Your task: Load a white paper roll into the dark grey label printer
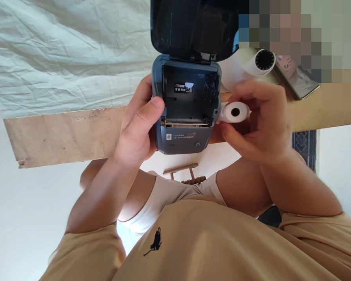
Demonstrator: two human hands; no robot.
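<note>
**Printer (187,140) lid up, paper roll (226,114) just off its right side**

Surface and room, left to right: pale floor (23,218) at far left. Wrinkled light green-white cloth (76,50) covers the back of the bench (64,136); bare wood shows along the near edge, scuffed, chipped at the left corner. Below the edge, mid-view: white shorts (175,191), tan shirt (210,238) with a black mark, part of a brown wooden frame (180,169). Right of centre on the bench: white cylinder (242,62) with a black notched end, then a phone (300,80), screen up, angled. Upper right is pixelated. Dark patterned rug (304,148) below the bench at right.

Left hand (139,121) grips the printer's left side, thumb on the rim. Printer is mid-view over the bench's near edge; can't tell if it rests there. Body dark blue-grey, rounded corners. Glossy black lid (190,27) hinged back, bay exposed: small label with Chinese text inside, metallic strip across the front. Front panel: Bluetooth mark left, power button (197,144) right.

Right hand (265,117) pinches the small white roll, dark core facing the camera, loose end toward the printer. Contact unclear.
</note>
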